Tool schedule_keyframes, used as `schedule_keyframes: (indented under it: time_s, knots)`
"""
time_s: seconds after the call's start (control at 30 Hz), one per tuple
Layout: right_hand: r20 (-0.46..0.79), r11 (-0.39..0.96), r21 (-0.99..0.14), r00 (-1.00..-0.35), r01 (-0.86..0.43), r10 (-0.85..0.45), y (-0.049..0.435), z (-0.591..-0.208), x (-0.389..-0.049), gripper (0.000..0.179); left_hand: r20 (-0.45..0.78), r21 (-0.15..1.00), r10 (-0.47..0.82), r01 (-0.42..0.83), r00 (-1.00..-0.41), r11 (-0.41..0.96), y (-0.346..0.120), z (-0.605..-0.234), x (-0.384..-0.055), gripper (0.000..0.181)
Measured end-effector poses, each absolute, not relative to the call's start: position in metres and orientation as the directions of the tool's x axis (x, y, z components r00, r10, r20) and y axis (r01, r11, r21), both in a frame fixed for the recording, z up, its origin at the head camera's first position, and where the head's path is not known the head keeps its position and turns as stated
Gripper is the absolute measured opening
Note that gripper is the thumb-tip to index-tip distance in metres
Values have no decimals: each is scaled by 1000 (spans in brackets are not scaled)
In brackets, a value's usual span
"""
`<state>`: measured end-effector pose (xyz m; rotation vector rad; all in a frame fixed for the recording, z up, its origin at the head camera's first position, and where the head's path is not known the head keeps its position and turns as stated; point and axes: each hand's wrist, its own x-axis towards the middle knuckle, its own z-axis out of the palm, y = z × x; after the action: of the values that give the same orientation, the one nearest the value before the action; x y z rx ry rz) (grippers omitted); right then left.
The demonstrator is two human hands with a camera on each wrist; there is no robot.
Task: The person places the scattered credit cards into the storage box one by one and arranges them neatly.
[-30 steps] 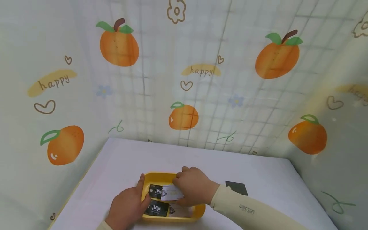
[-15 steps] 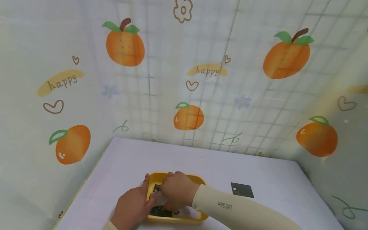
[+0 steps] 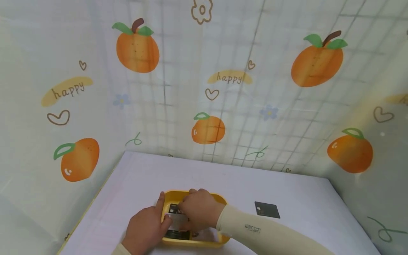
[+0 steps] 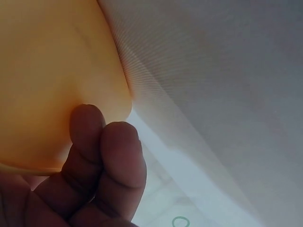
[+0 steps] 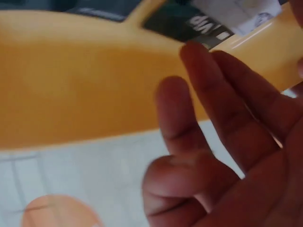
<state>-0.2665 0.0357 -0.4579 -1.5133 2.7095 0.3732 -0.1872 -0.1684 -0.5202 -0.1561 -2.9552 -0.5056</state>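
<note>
In the head view my left hand (image 3: 145, 226) grips the left side of a yellow plastic tray (image 3: 192, 243). Its thumb reaches inside; in the left wrist view its bent fingers (image 4: 122, 156) press the tray's outer wall. Over the tray's inside, my right hand (image 3: 201, 209) pinches a whitish card (image 3: 176, 222), whose left edge lies by the left thumb. Black "Vip" cards (image 3: 173, 208) lie beneath it, partly covered. Seen from the right wrist, the white card (image 5: 246, 14) overlaps a black Vip card (image 5: 182, 21). The right thumb's grip is mostly hidden there.
A black card with a chip (image 3: 267, 209) lies on the white table (image 3: 223, 179) to the right of the tray. Behind the table hangs a curtain (image 3: 178, 106) printed with oranges. Another pale card (image 3: 205, 235) shows inside the tray under the right forearm.
My right hand has moved left with the whitish card, from beside the black cards to over them. The left hand keeps its hold on the tray. The head view has shifted slightly.
</note>
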Motion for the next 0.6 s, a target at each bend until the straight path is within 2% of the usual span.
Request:
schedule_keyframes:
  time_s: [0.33, 0.47, 0.6]
  knots:
    - [42, 712, 156, -716, -685, -697, 125, -436, -281, 46, 102, 314, 69, 97, -992, 944, -168, -521, -190, 78]
    - [39, 809, 133, -813, -572, -581, 169, -441, -287, 43, 106, 288, 72, 100, -992, 952, -168, -520, -188, 77]
    - [9, 875, 85, -877, -477, -480, 221, -453, -290, 40, 115, 316, 80, 113, -990, 942, -165, -519, -186, 77]
